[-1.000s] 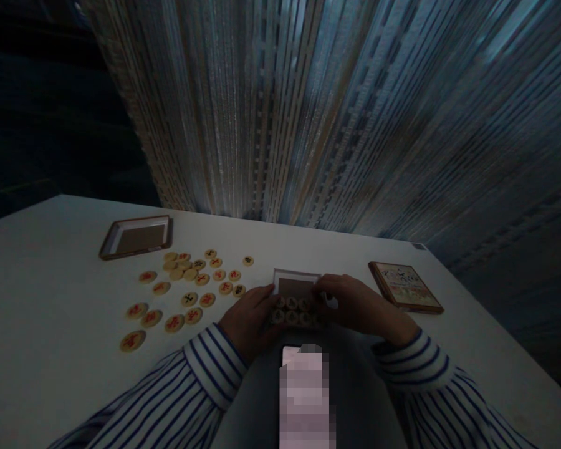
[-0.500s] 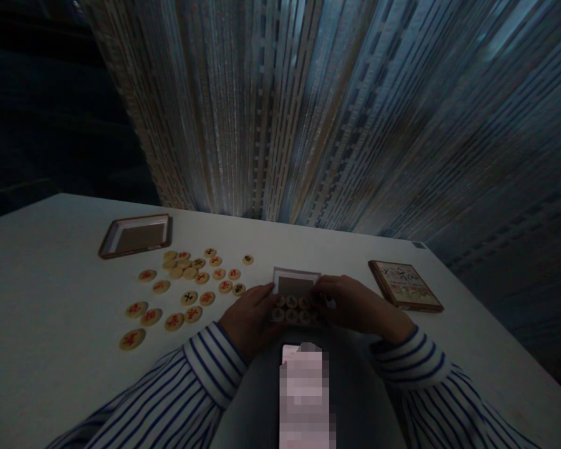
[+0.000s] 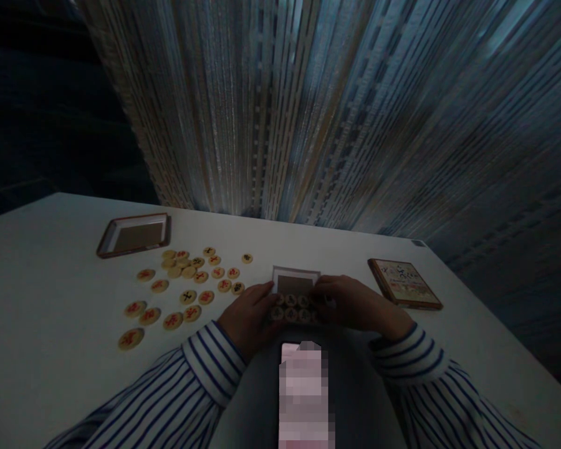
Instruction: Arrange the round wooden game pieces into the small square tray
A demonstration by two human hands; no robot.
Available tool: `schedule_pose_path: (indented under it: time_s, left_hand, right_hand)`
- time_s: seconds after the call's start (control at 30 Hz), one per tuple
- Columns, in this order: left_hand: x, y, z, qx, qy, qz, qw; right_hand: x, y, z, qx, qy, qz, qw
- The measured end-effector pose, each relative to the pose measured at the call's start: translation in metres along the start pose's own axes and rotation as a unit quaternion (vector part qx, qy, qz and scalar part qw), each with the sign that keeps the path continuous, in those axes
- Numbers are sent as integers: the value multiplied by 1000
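A small open box (image 3: 295,272) lies at the near edge of the table with two rows of round Chinese chess pieces (image 3: 290,300) in its near half. The box's grey floor shows in the far half. My left hand (image 3: 250,315) grips the box's left side, thumb and fingers around it. My right hand (image 3: 350,305) is at the box's right end, its fingers curled down over the pieces there. Those fingertips hide what, if anything, they pinch. Left of the box, several loose Chinese chess pieces (image 3: 206,297) with red or black characters lie scattered; some are face down.
An open, shallow brown-edged box part (image 3: 103,248) rests at the back left of the white table (image 3: 65,280). A printed box lid (image 3: 407,282) lies at the right. Below my hands, a lit phone (image 3: 303,393) is on my lap. A string curtain (image 3: 262,112) hangs behind.
The view has shifted very slightly. Both hands keep their places at the box, with the right fingers moving only a little over the pieces.
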State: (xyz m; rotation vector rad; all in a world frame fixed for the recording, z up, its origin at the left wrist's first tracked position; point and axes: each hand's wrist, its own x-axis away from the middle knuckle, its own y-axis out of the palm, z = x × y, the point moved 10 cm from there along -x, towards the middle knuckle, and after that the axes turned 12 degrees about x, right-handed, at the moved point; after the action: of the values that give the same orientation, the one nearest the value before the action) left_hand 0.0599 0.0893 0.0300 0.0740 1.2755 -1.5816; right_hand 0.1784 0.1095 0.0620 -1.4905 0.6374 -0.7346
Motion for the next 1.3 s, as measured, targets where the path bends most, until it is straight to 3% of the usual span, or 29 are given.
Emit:
schedule_pose_path:
  time_s: [0.6, 0.93, 1.3]
  left_hand:
    - [0, -1, -1, 19, -10, 3, 1000]
    - [-3, -3, 4, 17, -5, -27, 999]
    - [-2, -4, 3, 12, 3, -3, 1000]
  right_hand:
    - [2, 0, 2, -15, -1, 0, 1000]
    - [1, 4, 1, -4, -10, -12, 1000]
    - [3, -1, 7, -11, 22, -8, 1000]
